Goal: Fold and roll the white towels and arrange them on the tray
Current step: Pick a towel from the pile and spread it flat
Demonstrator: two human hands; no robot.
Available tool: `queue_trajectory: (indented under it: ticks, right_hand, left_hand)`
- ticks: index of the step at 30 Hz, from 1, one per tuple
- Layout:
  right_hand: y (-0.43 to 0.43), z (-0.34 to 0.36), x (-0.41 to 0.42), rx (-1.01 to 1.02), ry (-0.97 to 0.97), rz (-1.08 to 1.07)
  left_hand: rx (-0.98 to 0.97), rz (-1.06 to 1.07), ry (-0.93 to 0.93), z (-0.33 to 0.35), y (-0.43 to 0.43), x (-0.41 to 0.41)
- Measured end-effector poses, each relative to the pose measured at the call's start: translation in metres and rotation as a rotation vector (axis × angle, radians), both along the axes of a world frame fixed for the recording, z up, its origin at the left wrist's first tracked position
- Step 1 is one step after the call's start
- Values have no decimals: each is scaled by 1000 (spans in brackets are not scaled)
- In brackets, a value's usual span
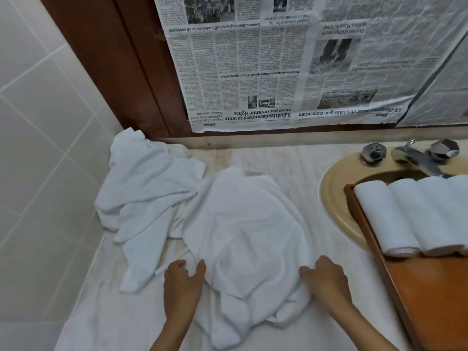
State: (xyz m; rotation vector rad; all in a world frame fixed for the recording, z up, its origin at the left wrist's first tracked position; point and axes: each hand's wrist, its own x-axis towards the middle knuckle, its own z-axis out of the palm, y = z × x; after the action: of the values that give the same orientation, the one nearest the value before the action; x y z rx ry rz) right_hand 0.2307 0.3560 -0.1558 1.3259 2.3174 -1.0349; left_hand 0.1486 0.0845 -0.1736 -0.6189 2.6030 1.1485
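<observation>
**Towel spread before you, a hand at each side**

The counter (291,160) runs pale across your whole view. To your left stands the tiled wall (38,110). Straight ahead, sheets of newspaper (253,67) hang upside down, with a dark wooden frame (106,59) beside them.

The towel (248,224) you are working on lies in the middle of the counter. It is loosely spread and rumpled, and its near end is bunched toward you between your wrists. To its left, a second white heap (147,188) sits crumpled against the corner where wall and counter meet. The heap overlaps the towel's left edge.

To your right, the tan sink (331,198) is set into the counter. The wooden tray (430,287) rests across it and hides most of the bowl. At least three rolls (387,216) lie side by side on the tray's far part, touching one another, with their spiral ends facing you. The row runs off the right edge, so you cannot count them all. Behind them stands the tap (417,160) with a faceted knob (373,153) on either side.

Your left hand (181,282) is at the towel's near left edge. The thumb is spread onto the cloth, the fingers are curled beside it, and a fold is pinched between them. Your right hand (326,279) sits knuckles-up at the near right edge. Its fingers are bent and their tips touch the cloth. You cannot tell whether any cloth is gripped beneath it.
</observation>
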Motion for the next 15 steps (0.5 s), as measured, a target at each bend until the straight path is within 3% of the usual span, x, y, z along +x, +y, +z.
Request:
queue_trajectory:
  ticks: [4, 8, 10, 13, 15]
  right_hand:
    - [0, -3, 0, -18, 35, 25]
    - [4, 7, -6, -261, 227, -112]
    - [6, 16, -6, -413, 298, -216]
    - [13, 32, -2, -563, 410, -318]
    - [23, 39, 0, -625, 492, -326]
  left_hand:
    - [-145, -151, -101, 2, 3, -9]
    - [-82, -240, -2, 5, 17, -22]
    - [54, -201, -25, 8, 18, -25]
    - [480, -26, -98, 21, 15, -28]
    - [608, 7, -55, 43, 11, -35]
